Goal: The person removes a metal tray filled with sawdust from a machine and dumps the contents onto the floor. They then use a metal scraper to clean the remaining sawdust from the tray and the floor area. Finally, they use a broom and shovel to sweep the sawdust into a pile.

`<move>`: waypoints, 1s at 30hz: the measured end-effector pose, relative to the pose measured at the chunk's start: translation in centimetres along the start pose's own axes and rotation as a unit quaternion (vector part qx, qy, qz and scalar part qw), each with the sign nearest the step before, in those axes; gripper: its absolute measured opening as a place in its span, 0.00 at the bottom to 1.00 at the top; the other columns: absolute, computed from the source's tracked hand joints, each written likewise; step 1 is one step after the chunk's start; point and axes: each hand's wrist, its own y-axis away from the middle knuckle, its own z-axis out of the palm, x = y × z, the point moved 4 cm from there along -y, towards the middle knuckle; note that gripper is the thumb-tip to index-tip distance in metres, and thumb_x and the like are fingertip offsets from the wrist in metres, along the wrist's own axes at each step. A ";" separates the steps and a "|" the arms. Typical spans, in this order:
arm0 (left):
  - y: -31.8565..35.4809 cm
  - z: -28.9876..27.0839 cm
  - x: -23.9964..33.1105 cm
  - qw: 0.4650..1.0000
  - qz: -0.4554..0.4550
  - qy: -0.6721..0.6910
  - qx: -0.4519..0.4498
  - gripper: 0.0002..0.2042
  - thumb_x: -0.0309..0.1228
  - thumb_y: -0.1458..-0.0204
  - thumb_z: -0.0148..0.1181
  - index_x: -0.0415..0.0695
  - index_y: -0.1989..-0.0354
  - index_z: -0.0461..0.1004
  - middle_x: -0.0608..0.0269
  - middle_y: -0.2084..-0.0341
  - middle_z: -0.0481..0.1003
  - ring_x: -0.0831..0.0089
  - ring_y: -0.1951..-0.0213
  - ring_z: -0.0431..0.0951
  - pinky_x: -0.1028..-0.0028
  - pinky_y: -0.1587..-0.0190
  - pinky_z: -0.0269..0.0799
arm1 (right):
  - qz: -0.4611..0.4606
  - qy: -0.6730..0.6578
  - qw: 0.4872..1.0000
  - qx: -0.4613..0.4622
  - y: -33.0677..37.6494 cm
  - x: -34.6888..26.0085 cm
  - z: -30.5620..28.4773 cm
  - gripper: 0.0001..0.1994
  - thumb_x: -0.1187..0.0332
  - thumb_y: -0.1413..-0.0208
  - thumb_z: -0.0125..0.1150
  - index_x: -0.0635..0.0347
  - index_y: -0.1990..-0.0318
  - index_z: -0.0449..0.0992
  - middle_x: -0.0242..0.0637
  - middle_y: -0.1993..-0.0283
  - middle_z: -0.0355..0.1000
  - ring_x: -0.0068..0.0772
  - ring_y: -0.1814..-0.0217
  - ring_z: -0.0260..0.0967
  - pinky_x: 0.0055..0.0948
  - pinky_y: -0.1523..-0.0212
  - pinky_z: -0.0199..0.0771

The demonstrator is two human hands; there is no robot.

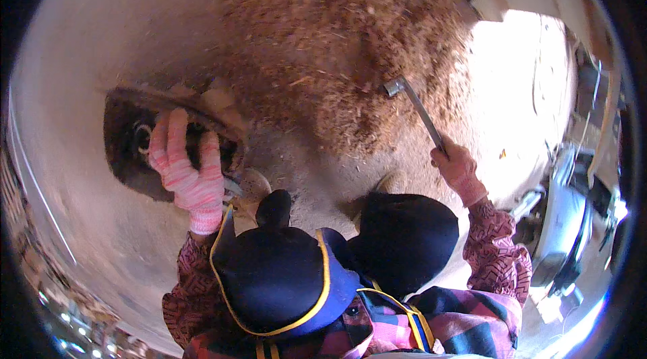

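Note:
My left hand [187, 163], in a pink-and-white knitted glove, reaches over a dark open container [128, 173] on the floor to the left. Its fingers are spread and slightly bent, and nothing shows between them. Inside, a pale ring-shaped piece [142, 137] lies beside the fingertips; the other contents are too dark to make out. My gloved right hand [458, 169] is closed round the handle of an L-shaped metal wrench [422, 113]. The wrench's short cylindrical head points up and left, over the edge of the brown shavings.
A wide heap of brown shavings [323, 55] covers the floor ahead. My knees, in black pads with yellow trim [273, 278], are at the lower middle, with shoes just beyond. Bright light falls at the right, near a pale, bulky object [566, 211] and cables.

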 end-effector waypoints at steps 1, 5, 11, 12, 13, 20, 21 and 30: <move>-0.2 0.4 0.4 1.000 0.012 0.004 0.001 0.25 0.29 0.52 0.66 0.44 0.43 0.72 0.55 0.43 0.67 0.56 0.43 0.65 0.60 0.39 0.59 | 0.015 -0.003 1.000 0.001 1.7 1.8 0.7 0.26 0.61 0.44 0.53 0.43 0.36 0.65 0.46 0.73 0.76 0.51 0.68 0.76 0.45 0.63 0.74; -0.2 1.4 1.7 0.999 0.041 -0.002 -0.005 0.25 0.30 0.50 0.65 0.44 0.41 0.71 0.52 0.40 0.65 0.55 0.40 0.64 0.60 0.38 0.58 | 0.031 -0.008 0.999 -0.012 6.9 6.5 3.5 0.26 0.62 0.45 0.57 0.42 0.36 0.66 0.51 0.72 0.75 0.51 0.67 0.77 0.47 0.65 0.74; 0.5 2.2 3.8 0.999 0.043 -0.013 -0.008 0.24 0.33 0.48 0.63 0.44 0.41 0.70 0.51 0.39 0.64 0.56 0.40 0.63 0.58 0.38 0.58 | 0.057 -0.073 0.996 0.013 1.4 4.6 9.2 0.25 0.63 0.45 0.56 0.42 0.37 0.68 0.45 0.72 0.73 0.41 0.69 0.74 0.40 0.66 0.74; 0.4 2.1 4.1 0.999 0.044 -0.009 -0.001 0.24 0.33 0.48 0.63 0.43 0.41 0.71 0.51 0.39 0.64 0.56 0.40 0.63 0.58 0.38 0.58 | 0.043 -0.037 0.998 0.035 -1.1 2.1 8.6 0.27 0.64 0.45 0.57 0.42 0.35 0.66 0.38 0.74 0.72 0.29 0.72 0.72 0.33 0.68 0.73; 0.4 2.1 4.4 0.999 0.047 -0.015 -0.003 0.24 0.33 0.47 0.63 0.43 0.41 0.71 0.51 0.39 0.64 0.56 0.40 0.63 0.58 0.38 0.58 | -0.001 -0.124 0.991 0.051 -4.1 -0.1 7.7 0.25 0.63 0.45 0.55 0.43 0.37 0.68 0.37 0.74 0.74 0.30 0.75 0.71 0.35 0.69 0.73; 0.4 -0.4 4.5 0.999 0.015 0.013 0.032 0.22 0.32 0.46 0.62 0.43 0.42 0.71 0.53 0.39 0.64 0.56 0.39 0.61 0.61 0.36 0.56 | -0.113 -0.066 0.970 0.203 -17.5 -14.0 -5.4 0.13 0.54 0.43 0.56 0.44 0.54 0.77 0.32 0.78 0.72 0.26 0.78 0.71 0.35 0.72 0.73; 0.6 0.1 4.3 0.999 -0.009 0.030 0.032 0.22 0.32 0.45 0.62 0.43 0.42 0.72 0.53 0.39 0.64 0.57 0.39 0.61 0.61 0.36 0.55 | -0.118 -0.058 0.967 0.217 -18.9 -14.1 -6.4 0.12 0.54 0.43 0.56 0.45 0.56 0.77 0.33 0.78 0.72 0.27 0.77 0.72 0.37 0.71 0.73; -0.3 1.3 4.8 1.000 0.020 -0.007 0.011 0.20 0.40 0.41 0.55 0.45 0.43 0.73 0.61 0.44 0.73 0.60 0.39 0.62 0.63 0.34 0.53 | -0.021 -0.060 0.997 0.037 -14.6 -8.5 3.0 0.16 0.56 0.42 0.51 0.56 0.54 0.74 0.51 0.65 0.74 0.52 0.61 0.75 0.49 0.60 0.76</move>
